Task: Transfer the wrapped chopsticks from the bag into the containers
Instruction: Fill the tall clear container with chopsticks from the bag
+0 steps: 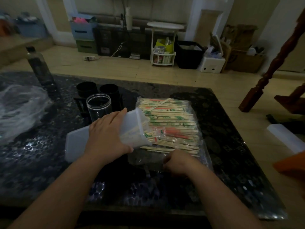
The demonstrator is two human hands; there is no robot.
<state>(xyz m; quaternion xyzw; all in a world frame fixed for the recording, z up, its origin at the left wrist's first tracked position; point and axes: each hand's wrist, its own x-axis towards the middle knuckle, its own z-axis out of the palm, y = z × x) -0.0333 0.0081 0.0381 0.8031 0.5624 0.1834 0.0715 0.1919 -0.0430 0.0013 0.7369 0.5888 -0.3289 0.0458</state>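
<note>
Head view: on your dark mottled tabletop point(41, 154) lies a flat white lid point(76, 144). Above it your left hand point(105, 136) wraps fingers and thumb round a translucent white plastic container point(133, 128) tipped on its side. The container's mouth meets the clear plastic bag point(143, 158), which is heaped with wrapped wooden chopsticks point(173, 116). Your right hand point(178, 161) curls at the bag's near edge; whether it pinches the plastic, you cannot tell.

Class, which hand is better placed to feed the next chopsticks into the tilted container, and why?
Right: the right hand sits beside the chopsticks, while the left hand grips the tilted container.
</note>
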